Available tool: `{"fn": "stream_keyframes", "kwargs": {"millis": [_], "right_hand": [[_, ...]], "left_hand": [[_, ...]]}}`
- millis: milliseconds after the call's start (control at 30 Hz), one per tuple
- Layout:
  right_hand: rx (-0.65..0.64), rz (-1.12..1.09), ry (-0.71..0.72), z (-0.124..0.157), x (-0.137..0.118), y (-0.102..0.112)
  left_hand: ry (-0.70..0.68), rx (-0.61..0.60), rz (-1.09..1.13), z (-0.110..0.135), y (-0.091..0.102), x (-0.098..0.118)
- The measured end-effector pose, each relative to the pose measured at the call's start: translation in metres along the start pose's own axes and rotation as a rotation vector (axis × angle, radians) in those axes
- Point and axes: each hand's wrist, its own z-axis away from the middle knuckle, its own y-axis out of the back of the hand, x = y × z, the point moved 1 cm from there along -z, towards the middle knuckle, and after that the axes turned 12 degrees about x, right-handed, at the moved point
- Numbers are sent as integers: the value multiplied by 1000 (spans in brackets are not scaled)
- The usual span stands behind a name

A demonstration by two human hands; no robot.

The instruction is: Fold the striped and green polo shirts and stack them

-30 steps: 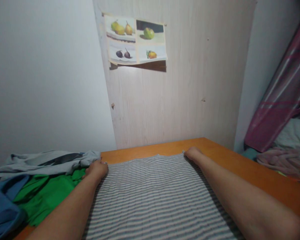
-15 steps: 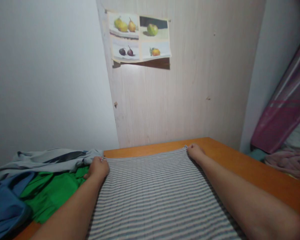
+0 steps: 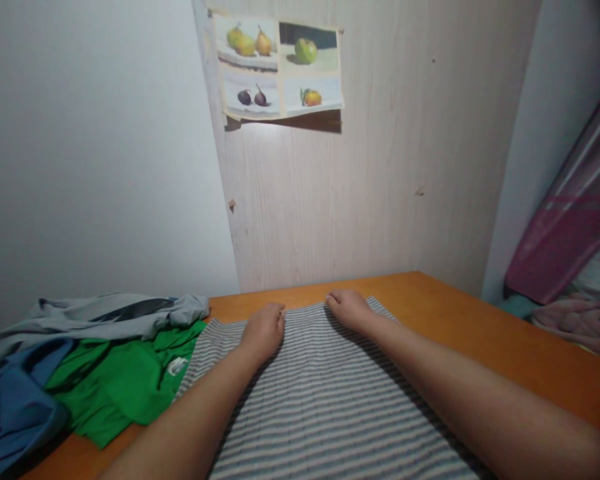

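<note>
A grey-and-white striped cloth lies spread flat on the orange table, its near end running out of view. My left hand is closed at the cloth's far edge, left of the middle. Farther right along the same edge, my right hand has its fingers curled in and pressed to the fabric. Both hands seem to pinch the edge, though the fingertips are mostly hidden. The cloth's far corners lie free beyond each hand.
Left of the cloth lie a green garment, a blue garment and a grey garment. The orange tabletop extends right, towards a pink cloth and a purple-pink hanging sheet. Fruit pictures hang on the wall.
Both hands have left the cloth's far corners and come inward along its edge, closer together. The left corner lies loose, and a white tag shows on the green garment.
</note>
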Motion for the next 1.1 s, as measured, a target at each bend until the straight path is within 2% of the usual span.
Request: {"fn": "stream_keyframes", "kwargs": {"millis": [100,200,400,700,933,1100], "right_hand": [[-103,-21,242,16,-25,-18],[-213,11,303,28,-28,-31],[-308,-12,263,30,-19,-35],[-344,15,195,36,-7,-24],[-353,118,100,44,35,-5],[-321,229,-95,51,75,26]], "left_hand": [[-94,-108,-19,6,-22,11],[-72,-214,-51,10,-33,8],[-36,-267,-35,11,-31,4],[42,-274,-38,24,-17,-12],[68,-292,-109,42,3,-38],[43,-297,-183,58,24,-54]]}}
